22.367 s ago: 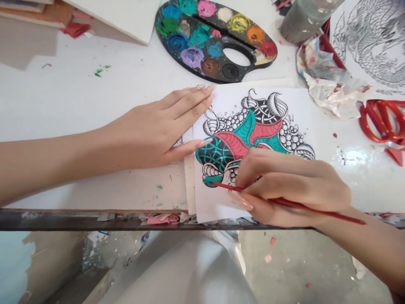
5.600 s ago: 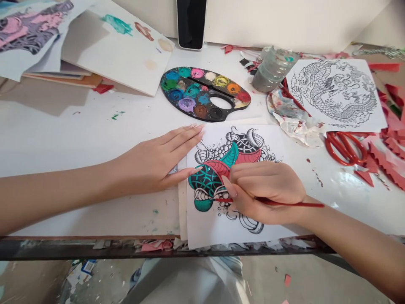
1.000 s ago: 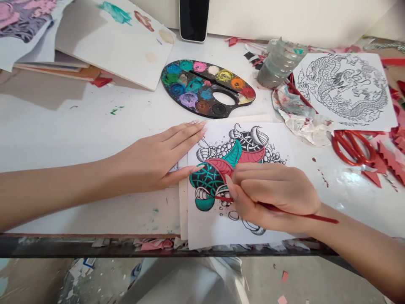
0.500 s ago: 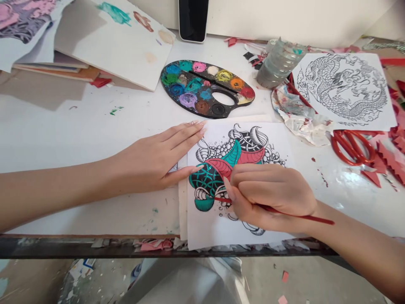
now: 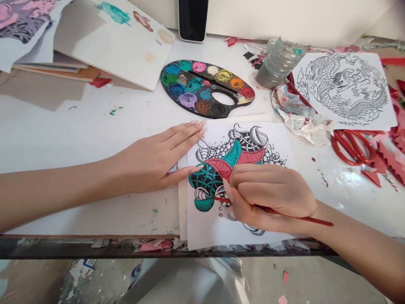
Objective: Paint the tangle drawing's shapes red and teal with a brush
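Observation:
My right hand [image 5: 268, 194] is closed around a red paintbrush [image 5: 316, 220]. The brush tip touches the line drawing [image 5: 234, 154] near its lower left, by a teal-painted rounded shape. Parts of the drawing are coloured teal and pinkish red; the rest is black and white, and some of it is hidden under my right hand. With fingers stretched out, my left hand [image 5: 167, 154] lies flat at the left edge of the paper sheet [image 5: 205, 234], its thumb and fingertips resting on it. Beyond the sheet lies a black oval paint palette [image 5: 230, 110] with several colours.
A plastic cup of cloudy water [image 5: 278, 63] stands behind a crumpled, paint-stained tissue [image 5: 306, 122]. Red-handled scissors [image 5: 352, 147], a dragon drawing [image 5: 344, 90] and red paper scraps lie at right. A paint-smeared board [image 5: 126, 46] is back left; a phone [image 5: 193, 19] leans behind the palette.
Almost nothing differs. My right hand's thumb and the brush have shifted very slightly; my left hand stays in place.

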`<state>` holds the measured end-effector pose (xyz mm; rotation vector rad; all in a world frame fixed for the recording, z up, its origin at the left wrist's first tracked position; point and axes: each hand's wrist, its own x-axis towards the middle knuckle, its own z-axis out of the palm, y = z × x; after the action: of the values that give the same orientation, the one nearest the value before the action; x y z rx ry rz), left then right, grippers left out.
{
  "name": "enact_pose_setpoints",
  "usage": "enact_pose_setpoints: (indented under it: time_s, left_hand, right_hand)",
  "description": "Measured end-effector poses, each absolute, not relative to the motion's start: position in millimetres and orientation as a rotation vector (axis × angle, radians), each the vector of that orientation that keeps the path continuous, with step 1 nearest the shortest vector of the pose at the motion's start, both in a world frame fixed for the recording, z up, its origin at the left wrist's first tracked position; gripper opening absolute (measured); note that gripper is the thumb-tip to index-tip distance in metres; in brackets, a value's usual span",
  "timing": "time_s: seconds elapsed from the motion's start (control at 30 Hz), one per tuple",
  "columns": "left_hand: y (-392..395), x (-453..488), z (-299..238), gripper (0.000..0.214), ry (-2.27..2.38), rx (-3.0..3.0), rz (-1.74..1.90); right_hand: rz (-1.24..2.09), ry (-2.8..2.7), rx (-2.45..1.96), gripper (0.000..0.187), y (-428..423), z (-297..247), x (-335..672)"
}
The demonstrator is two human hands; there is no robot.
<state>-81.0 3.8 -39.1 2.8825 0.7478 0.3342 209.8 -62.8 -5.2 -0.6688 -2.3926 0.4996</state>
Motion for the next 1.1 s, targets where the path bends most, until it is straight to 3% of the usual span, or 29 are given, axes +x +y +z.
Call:
enact_pose_setpoints:
  time_s: [1.1]
  left_hand:
    - [3.3, -81.3, -39.1, 0.079, 0.749, 2.931, 0.343]
  right_hand:
    - [0.489, -2.385, -0.656, 0.054, -63.2, -6.1, 208.9]
